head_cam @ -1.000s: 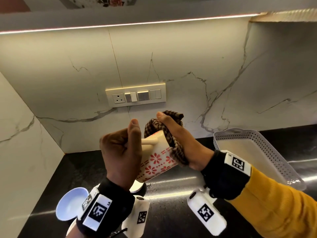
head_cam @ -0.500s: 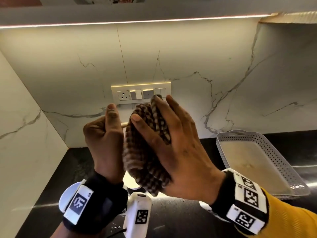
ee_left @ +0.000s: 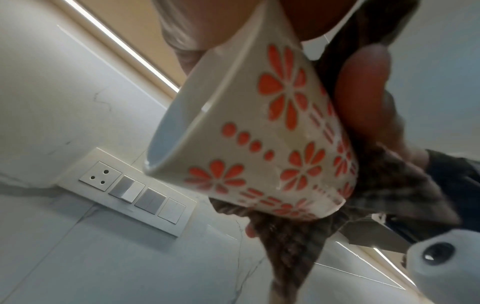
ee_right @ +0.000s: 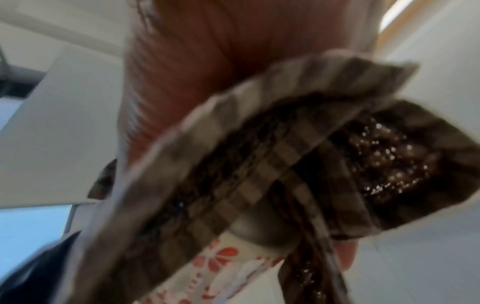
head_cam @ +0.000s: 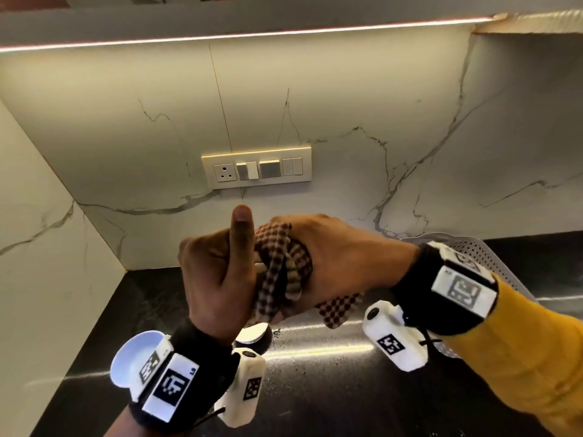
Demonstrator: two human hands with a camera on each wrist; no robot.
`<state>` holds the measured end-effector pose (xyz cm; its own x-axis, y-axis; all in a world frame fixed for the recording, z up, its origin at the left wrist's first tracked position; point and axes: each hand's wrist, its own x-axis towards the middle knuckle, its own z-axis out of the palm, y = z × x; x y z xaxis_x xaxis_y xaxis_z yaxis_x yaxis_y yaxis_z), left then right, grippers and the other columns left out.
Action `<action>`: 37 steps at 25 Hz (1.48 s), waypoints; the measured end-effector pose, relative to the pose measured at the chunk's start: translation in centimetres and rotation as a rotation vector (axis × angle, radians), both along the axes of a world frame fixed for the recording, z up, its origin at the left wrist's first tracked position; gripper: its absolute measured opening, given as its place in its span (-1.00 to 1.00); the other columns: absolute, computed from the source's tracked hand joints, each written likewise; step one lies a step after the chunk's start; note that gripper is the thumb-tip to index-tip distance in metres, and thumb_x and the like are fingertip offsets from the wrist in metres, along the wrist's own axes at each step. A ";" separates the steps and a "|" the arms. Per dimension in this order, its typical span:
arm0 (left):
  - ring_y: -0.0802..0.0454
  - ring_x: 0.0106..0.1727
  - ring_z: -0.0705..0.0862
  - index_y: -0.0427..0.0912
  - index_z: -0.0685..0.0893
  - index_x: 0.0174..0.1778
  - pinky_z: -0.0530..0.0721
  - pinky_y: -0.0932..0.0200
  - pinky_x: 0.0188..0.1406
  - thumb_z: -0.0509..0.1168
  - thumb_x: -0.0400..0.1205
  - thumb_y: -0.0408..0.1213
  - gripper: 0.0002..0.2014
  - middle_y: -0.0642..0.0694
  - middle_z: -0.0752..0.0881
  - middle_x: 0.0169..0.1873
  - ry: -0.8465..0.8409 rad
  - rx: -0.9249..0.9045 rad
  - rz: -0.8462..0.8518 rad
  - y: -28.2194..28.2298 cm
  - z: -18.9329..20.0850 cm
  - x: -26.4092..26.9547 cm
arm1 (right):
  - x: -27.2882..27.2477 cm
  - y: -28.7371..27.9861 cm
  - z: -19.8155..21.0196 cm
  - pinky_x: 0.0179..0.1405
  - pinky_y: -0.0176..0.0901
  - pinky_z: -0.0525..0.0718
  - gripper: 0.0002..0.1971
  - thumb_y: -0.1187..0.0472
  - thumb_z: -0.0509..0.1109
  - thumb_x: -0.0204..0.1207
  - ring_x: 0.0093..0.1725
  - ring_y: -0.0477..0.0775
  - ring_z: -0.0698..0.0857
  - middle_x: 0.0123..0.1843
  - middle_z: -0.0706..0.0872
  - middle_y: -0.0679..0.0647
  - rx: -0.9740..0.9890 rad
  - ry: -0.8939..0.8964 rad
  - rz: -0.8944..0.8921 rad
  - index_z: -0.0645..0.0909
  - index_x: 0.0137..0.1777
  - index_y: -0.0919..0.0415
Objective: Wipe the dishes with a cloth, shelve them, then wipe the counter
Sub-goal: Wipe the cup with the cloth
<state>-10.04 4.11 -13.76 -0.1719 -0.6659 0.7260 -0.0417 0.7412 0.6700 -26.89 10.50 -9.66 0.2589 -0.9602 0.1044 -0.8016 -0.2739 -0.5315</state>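
My left hand (head_cam: 217, 272) grips a cream mug with orange flowers (ee_left: 272, 144), held above the black counter (head_cam: 315, 389); its thumb sticks up. In the head view the mug is almost wholly hidden behind the hands and cloth. My right hand (head_cam: 340, 260) wraps a brown checked cloth (head_cam: 280, 272) around the mug's body and base. The cloth (ee_right: 259, 164) fills the right wrist view, blurred, with a strip of the mug (ee_right: 221, 263) below it. The mug's mouth faces the wall in the left wrist view, with the cloth (ee_left: 293, 242) hanging under its base.
A white perforated tray (head_cam: 492, 257) lies on the counter at the right, behind my right forearm. A small white bowl (head_cam: 132, 357) and a dark-based dish (head_cam: 255, 334) sit on the counter under my left wrist. A switch plate (head_cam: 257, 167) is on the marble wall.
The right hand has turned with the cloth around the mug, from on top of it, to palm across its front, to over its right side. Both hands dropped slightly.
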 end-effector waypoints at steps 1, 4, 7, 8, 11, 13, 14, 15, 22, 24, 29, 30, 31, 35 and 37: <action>-0.14 -0.72 0.30 -0.28 0.35 -0.68 0.30 -0.11 -0.67 0.14 0.81 -0.02 -0.30 -0.20 0.32 -0.74 0.007 -0.023 0.015 0.1 0.0 0.0 | -0.5 -0.2 0.1 0.31 -0.06 0.74 -0.26 -0.04 0.80 0.30 0.20 -0.15 0.75 0.25 0.75 -0.17 0.076 -0.123 0.016 0.55 0.44 -0.01; -0.12 -0.76 0.33 -0.32 0.38 -0.70 0.29 -0.07 -0.70 0.14 0.82 -0.14 -0.31 -0.16 0.32 -0.77 -0.010 -0.147 0.079 0.3 0.2 -0.1 | -1.6 -0.3 -0.3 0.33 0.16 0.79 -0.35 0.24 0.73 0.42 0.25 0.03 0.80 0.27 0.79 0.02 0.228 -0.349 0.046 0.51 0.46 0.09; -0.05 -0.75 0.30 -0.25 0.36 -0.70 0.27 -0.06 -0.71 0.16 0.82 -0.14 -0.32 -0.12 0.30 -0.77 -0.026 -0.169 0.083 0.1 0.3 -0.2 | -1.6 0.1 -0.9 0.31 0.09 0.79 -0.35 0.18 0.75 0.40 0.24 -0.05 0.80 0.25 0.79 -0.07 0.238 -0.360 -0.006 0.52 0.43 -0.04; -0.04 -0.75 0.29 -0.21 0.35 -0.69 0.26 -0.06 -0.71 0.16 0.82 -0.12 -0.33 -0.12 0.30 -0.76 -0.012 -0.130 0.076 -0.1 0.3 -0.2 | -1.3 0.4 -1.0 0.29 0.07 0.80 -0.34 0.11 0.77 0.38 0.23 -0.08 0.79 0.25 0.79 -0.11 0.202 -0.353 -0.032 0.52 0.42 -0.09; -0.12 -0.74 0.32 -0.19 0.36 -0.66 0.30 -0.02 -0.70 0.18 0.81 -0.03 -0.34 -0.09 0.33 -0.74 0.023 -0.009 0.070 -0.6 0.3 -0.3 | -0.4 1.0 -2.0 0.23 0.12 0.78 -0.20 -0.15 0.75 0.27 0.23 0.01 0.74 0.29 0.72 -0.07 -0.100 -0.196 -0.049 0.51 0.49 -0.02; -0.13 -0.72 0.35 -0.24 0.38 -0.63 0.30 0.11 -0.66 0.18 0.80 -0.01 -0.34 -0.11 0.39 -0.71 0.068 0.072 0.066 -0.9 0.5 -0.4 | 0.3 1.2 -3.2 0.22 0.15 0.77 -0.10 -0.15 0.77 0.25 0.28 0.08 0.68 0.38 0.61 0.03 -0.309 -0.085 -0.047 0.47 0.56 0.02; -0.04 -0.70 0.34 -0.23 0.38 -0.63 0.27 0.17 -0.62 0.17 0.80 -0.02 -0.35 -0.08 0.39 -0.71 0.099 0.109 0.062 -1.1 0.5 -0.4 | 0.6 1.3 -3.7 0.23 0.17 0.76 -0.07 -0.13 0.78 0.25 0.34 0.10 0.64 0.45 0.55 0.06 -0.385 -0.057 -0.066 0.46 0.60 0.02; 0.02 -0.68 0.32 -0.24 0.38 -0.62 0.26 0.20 -0.57 0.17 0.81 -0.03 -0.36 -0.03 0.38 -0.71 0.129 0.150 0.054 -1.2 0.6 -0.4 | 0.9 1.3 -4.1 0.26 0.20 0.75 -0.03 -0.14 0.79 0.23 0.40 0.13 0.60 0.51 0.50 0.09 -0.454 -0.036 -0.094 0.44 0.62 0.01; 0.06 -0.63 0.26 -0.13 0.28 -0.55 0.28 0.19 -0.59 0.18 0.86 -0.12 -0.40 0.11 0.31 -0.72 0.319 0.478 0.063 -1.9 1.3 -0.5 | 3.1 2.8 -4.0 0.69 0.41 0.25 -0.02 -0.44 0.55 0.36 0.77 0.44 0.18 0.78 0.14 0.28 -0.714 0.479 -0.191 0.36 0.76 -0.13; 0.18 -0.62 0.31 -0.13 0.30 -0.50 0.35 0.27 -0.56 0.15 0.86 -0.10 -0.44 0.14 0.34 -0.73 0.315 0.487 0.022 -1.9 1.7 -0.2 | 3.4 2.4 -4.5 0.70 0.50 0.16 -0.04 -0.51 0.46 0.42 0.80 0.50 0.08 0.79 0.04 0.25 -0.767 0.433 -0.201 0.35 0.76 -0.09; 0.08 -0.58 0.18 0.00 0.22 -0.50 0.28 0.15 -0.57 0.10 0.83 0.12 -0.43 0.01 0.18 -0.59 0.482 0.926 -0.269 -2.2 1.8 0.2 | 3.8 1.3 -4.8 0.82 0.37 0.04 0.01 -0.41 0.40 0.49 0.85 0.37 -0.20 0.83 -0.30 0.31 -0.738 0.019 -0.210 0.04 0.76 0.06; 0.10 -0.60 0.18 0.00 0.21 -0.51 0.26 0.22 -0.59 0.09 0.84 0.10 -0.42 0.02 0.17 -0.61 0.505 0.942 -0.313 -2.2 1.5 0.2 | 4.1 1.1 -4.9 0.81 0.36 0.15 0.00 -0.39 0.34 0.53 0.86 0.35 -0.14 0.83 -0.26 0.40 -0.705 -0.138 -0.171 -0.01 0.76 0.11; 0.10 -0.59 0.24 -0.01 0.26 -0.49 0.32 0.26 -0.58 0.07 0.85 0.11 -0.44 0.01 0.22 -0.59 0.497 0.955 -0.349 -2.2 1.3 0.1 | 4.5 0.9 -4.7 0.76 0.36 0.29 -0.01 -0.42 0.28 0.57 0.86 0.33 -0.01 0.83 -0.14 0.42 -0.631 -0.304 -0.144 -0.04 0.77 0.16; -0.11 -0.20 0.65 -0.08 0.70 -0.19 0.65 0.06 -0.12 0.03 0.82 0.18 -0.48 -0.27 0.64 -0.22 0.360 0.895 -0.449 -2.1 1.5 0.2 | 4.0 1.7 -3.5 0.46 0.16 0.72 0.03 -0.64 0.35 0.31 0.50 0.01 0.68 0.51 0.66 0.09 -0.189 -0.868 -0.088 0.36 0.60 0.07; -0.06 -0.29 0.69 -0.13 0.66 -0.24 0.63 0.04 -0.09 0.15 0.81 0.14 -0.52 -0.20 0.70 -0.32 0.325 0.751 -0.320 -2.9 1.4 0.4 | 3.3 1.9 -2.7 0.46 0.08 0.72 -0.23 -0.47 0.47 0.38 0.47 0.00 0.71 0.44 0.73 -0.03 -0.143 -0.926 -0.004 0.49 0.48 -0.07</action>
<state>-9.66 1.24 -12.34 -0.2926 -0.9427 0.1604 0.3701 0.0430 0.9280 -23.58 12.44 -12.40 0.0101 -0.9231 0.3844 -0.0770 -0.3840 -0.9201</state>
